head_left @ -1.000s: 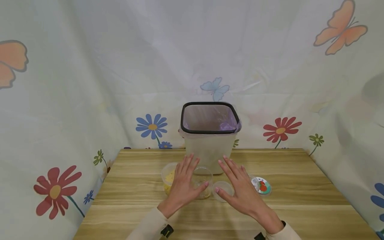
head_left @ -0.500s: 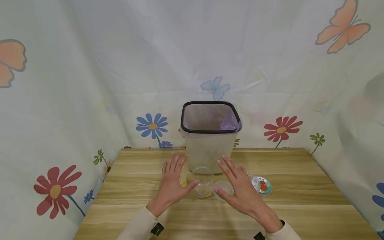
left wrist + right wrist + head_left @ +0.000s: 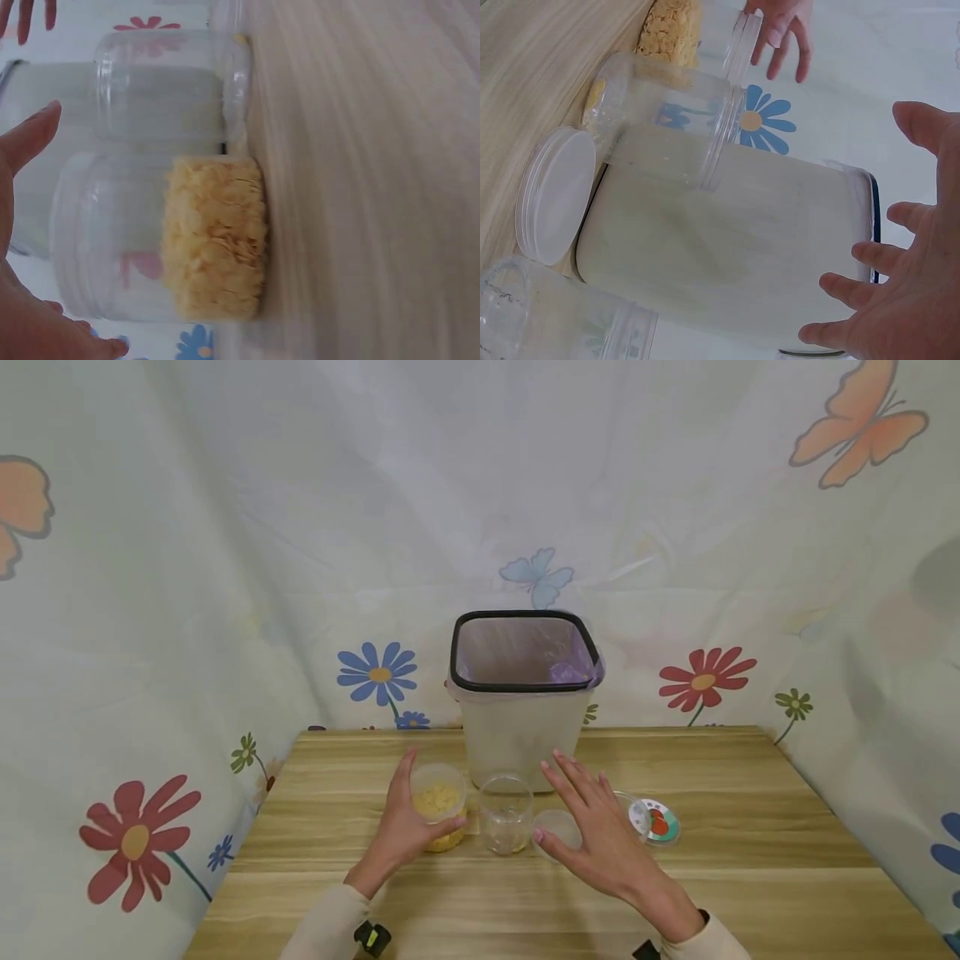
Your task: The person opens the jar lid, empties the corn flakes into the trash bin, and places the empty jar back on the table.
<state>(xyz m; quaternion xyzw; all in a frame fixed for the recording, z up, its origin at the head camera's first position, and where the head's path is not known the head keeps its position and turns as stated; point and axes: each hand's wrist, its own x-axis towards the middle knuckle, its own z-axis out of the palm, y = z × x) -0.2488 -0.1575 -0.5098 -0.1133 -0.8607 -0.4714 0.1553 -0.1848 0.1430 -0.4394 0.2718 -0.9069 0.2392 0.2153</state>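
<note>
L hand (image 3: 403, 827): thumb & fingers apart around upright clear jar w/ yellow flakes (image 3: 437, 797), at L on worktop (image 3: 712, 893); contact unclear. R hand (image 3: 600, 839): fingers spread, holding nothing, above worktop nr white screw lid (image 3: 555, 822). Btwn flake jar & lid: clear jar w/ few flakes at base (image 3: 506, 810). To R: another clear jar (image 3: 562, 319), nr tomato-print disc (image 3: 660, 821). Far, behind jars: cream bin (image 3: 517, 727), blk rim, purple-tinted liner (image 3: 572, 670). Beyond: floral/butterfly backdrop (image 3: 300, 485).
</note>
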